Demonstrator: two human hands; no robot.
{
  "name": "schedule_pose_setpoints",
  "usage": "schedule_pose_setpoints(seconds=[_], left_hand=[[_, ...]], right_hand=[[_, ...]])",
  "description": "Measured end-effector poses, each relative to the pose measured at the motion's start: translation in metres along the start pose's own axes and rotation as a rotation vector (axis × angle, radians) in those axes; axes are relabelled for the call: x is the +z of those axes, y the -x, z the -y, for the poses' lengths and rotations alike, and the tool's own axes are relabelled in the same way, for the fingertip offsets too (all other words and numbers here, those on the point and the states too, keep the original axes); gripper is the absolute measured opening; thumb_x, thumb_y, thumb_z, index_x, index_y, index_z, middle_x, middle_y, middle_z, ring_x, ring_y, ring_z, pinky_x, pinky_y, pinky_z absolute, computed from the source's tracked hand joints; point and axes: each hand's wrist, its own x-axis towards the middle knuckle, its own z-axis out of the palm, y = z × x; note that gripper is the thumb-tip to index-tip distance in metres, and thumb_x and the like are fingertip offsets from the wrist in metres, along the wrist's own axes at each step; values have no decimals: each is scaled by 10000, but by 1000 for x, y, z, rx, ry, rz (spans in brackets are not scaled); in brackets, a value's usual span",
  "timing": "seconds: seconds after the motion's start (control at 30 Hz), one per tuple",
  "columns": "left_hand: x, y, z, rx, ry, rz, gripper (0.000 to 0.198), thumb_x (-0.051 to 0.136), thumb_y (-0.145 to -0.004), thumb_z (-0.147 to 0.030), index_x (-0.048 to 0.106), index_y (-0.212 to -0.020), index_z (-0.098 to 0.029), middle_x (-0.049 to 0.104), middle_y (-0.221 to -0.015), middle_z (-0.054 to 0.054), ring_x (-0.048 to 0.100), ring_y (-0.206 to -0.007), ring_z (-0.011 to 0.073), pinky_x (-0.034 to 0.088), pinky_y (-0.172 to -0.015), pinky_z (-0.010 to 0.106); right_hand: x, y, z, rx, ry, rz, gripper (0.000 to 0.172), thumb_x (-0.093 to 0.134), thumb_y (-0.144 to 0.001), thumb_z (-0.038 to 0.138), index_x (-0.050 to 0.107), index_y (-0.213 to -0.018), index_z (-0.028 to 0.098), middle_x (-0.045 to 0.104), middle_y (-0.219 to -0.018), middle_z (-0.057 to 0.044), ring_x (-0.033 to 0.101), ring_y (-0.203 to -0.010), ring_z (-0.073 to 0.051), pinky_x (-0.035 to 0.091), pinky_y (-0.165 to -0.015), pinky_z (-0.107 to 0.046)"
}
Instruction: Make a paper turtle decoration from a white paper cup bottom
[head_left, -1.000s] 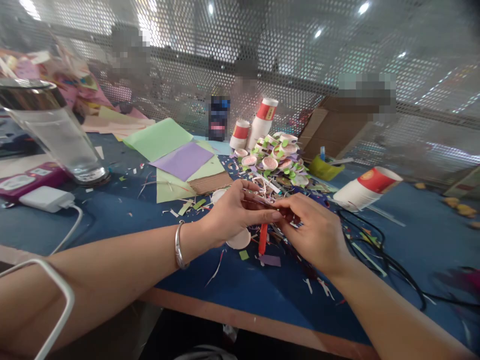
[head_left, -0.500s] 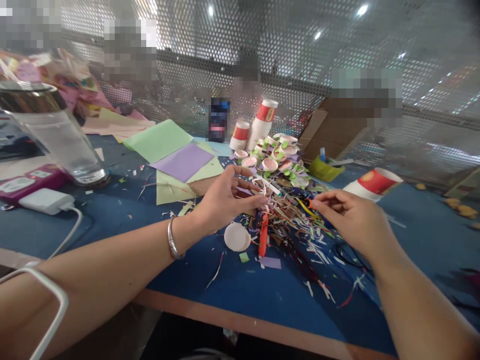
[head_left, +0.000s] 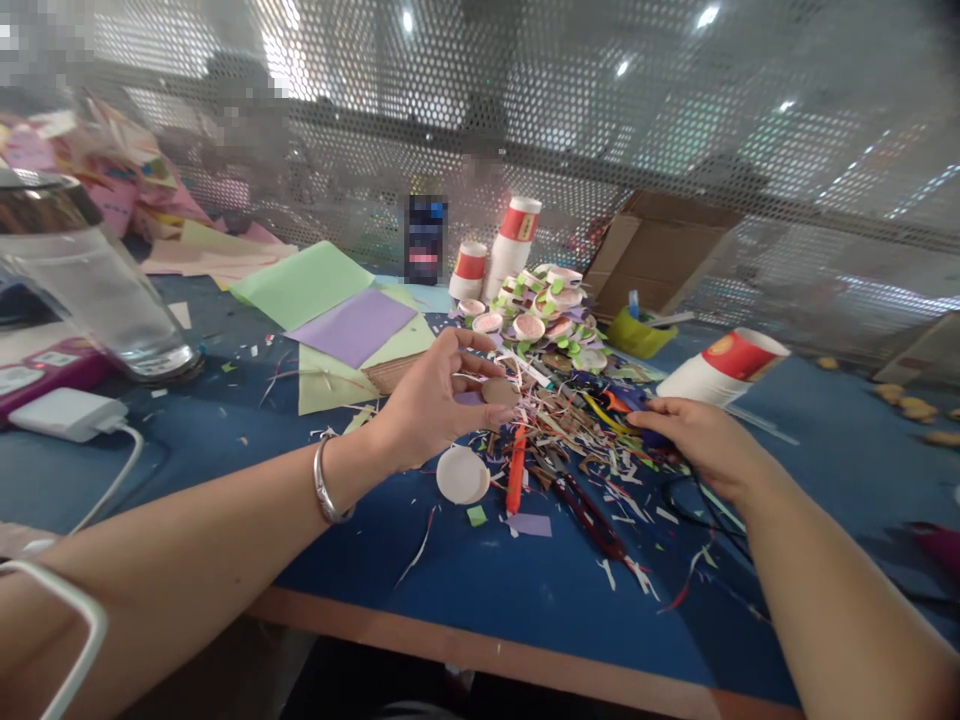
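My left hand is closed on a small round brown cardboard disc, held upright between thumb and fingers. On the right, my right hand has its fingers around a blue body with an orange part, which looks like a glue gun; its far side is hidden among scraps. Below my left hand lie a white paper disc and an orange utility knife. Scissors with dark red handles rest among paper shreds. Behind them stands a cluster of cut cup pieces with green leaves.
Stacked paper cups rise at the back, and more cups lean at right. Coloured paper sheets, a glass water bottle and a power strip occupy the left. A black cord loops below my right hand.
The brown disc now shows plainly in my left hand. My right hand has shifted from a pinch near the orange part to a grip on the blue body. The view has turned slightly.
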Motion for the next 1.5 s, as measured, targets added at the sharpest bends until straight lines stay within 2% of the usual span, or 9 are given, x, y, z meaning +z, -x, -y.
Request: schedule_pose_setpoints(seconds=[0.1,0.23,0.37,0.53,0.63,0.87,1.17,1.33,1.5], left_hand=[[0,1,-1,81,-94,17,610,819,-704,-158,433,-1174,-191,638,-1099,86,678,-950,177,574,-828,301],[-1,1,-2,210,-219,24,559,777,-743,-127,448,-1191,-183,645,-1109,84,664,-987,158,562,-877,268],[-3,-1,0,279,-265,29,566,768,-726,-111,456,-1192,-183,656,-1108,78,666,-980,164,585,-810,262],[-4,-3,0,265,-291,22,558,753,-716,-96,448,-1174,-191,664,-1115,80,678,-949,163,580,-658,216],[-5,-4,0,281,-305,35,565,759,-728,-118,440,-1188,-191,668,-1128,83,680,-978,172,585,-668,220],[-12,-8,2,466,-376,114,584,770,-780,-165,432,-1256,-184,673,-1111,83,669,-1030,166,568,-929,310],[-16,-8,-1,456,-344,173,624,766,-781,-137,432,-1301,-223,654,-1158,92,693,-1002,183,604,-851,306],[-17,-10,-2,481,-322,193,636,773,-769,-120,442,-1298,-244,664,-1141,82,694,-1027,200,608,-884,333],[-19,-10,-4,472,-324,192,615,770,-782,-135,440,-1291,-238,668,-1145,61,678,-1074,190,604,-906,316]], right_hand=[[-4,4,9,181,-275,11,208,634,-817,363,611,-678,210,607,-567,-55,548,-481,-172,444,-465,-313],[-12,8,22,299,-605,-37,141,679,-748,309,589,-705,211,585,-697,-56,527,-558,-152,472,-508,-311],[-17,15,40,309,-911,45,227,734,-622,331,569,-706,200,472,-679,14,419,-563,-93,449,-505,-235],[-15,27,61,271,-1132,196,264,800,-666,342,635,-790,178,358,-615,56,314,-547,-71,381,-480,-177],[-12,31,64,244,-1191,239,250,799,-717,341,669,-835,163,345,-595,58,289,-539,-72,364,-472,-176],[-7,42,70,166,-1250,389,188,777,-781,291,698,-860,140,434,-582,28,369,-535,-83,395,-493,-195],[0,49,70,93,-1213,403,192,741,-830,292,714,-952,147,467,-606,22,428,-557,-85,409,-535,-217],[0,50,72,37,-1192,402,141,723,-842,279,656,-792,166,455,-605,22,418,-549,-83,396,-523,-216],[1,52,75,42,-1174,350,129,752,-808,284,680,-835,181,457,-586,28,414,-540,-86,401,-518,-218]])
